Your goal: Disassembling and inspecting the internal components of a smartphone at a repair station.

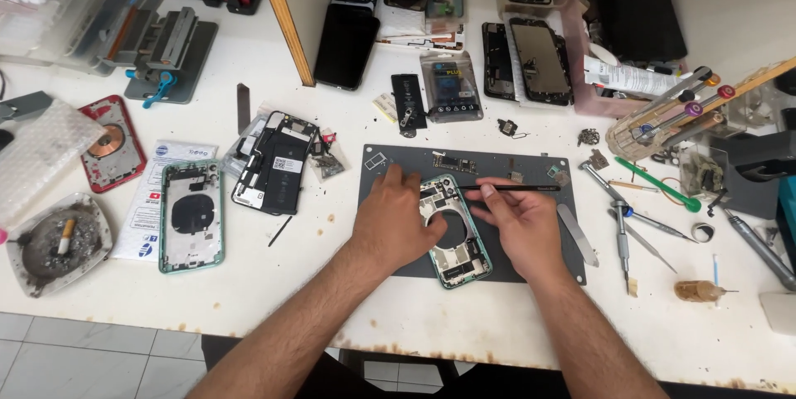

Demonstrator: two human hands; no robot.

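Head view: left hand [396, 221] steadies phone frame [456, 241]; right hand [522, 221] grips black spudger [514, 188].

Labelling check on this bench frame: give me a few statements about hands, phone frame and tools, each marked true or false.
1. The left hand rests on the green phone frame. True.
2. The right hand holds a thin black tool with its tip toward the frame's top. True.
3. The phone frame lies on bare white table. False: it lies on a dark grey mat.
4. A cigarette lies in the ashtray at the left. True.
5. The green-handled tool is in the right hand. False: it lies on the table, right of the mat.
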